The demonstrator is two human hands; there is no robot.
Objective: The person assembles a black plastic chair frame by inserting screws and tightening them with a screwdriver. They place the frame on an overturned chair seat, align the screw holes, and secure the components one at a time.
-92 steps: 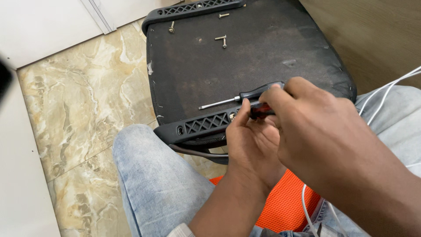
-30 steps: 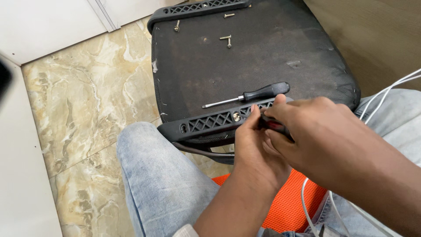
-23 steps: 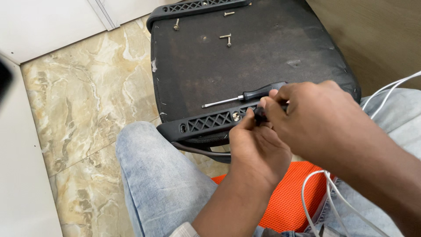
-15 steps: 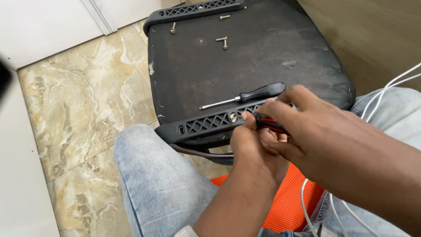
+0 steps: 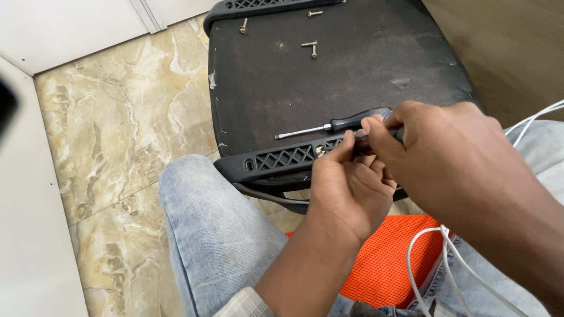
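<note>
Black fabric panel (image 5: pixel 352 76), lattice plastic rail (image 5: pixel 282 158) at near edge, propped against denim knee. Left hand (image 5: pixel 349 188) pinched at brass screw (image 5: pixel 320 151) in rail, probably steadying it. Right hand (image 5: pixel 446 152) closed round red-black driver (image 5: pixel 363 142), aimed at that screw. Spare screwdriver (image 5: pixel 338 124) flat on panel just behind. Loose screws (image 5: pixel 310 47) farther back.
</note>
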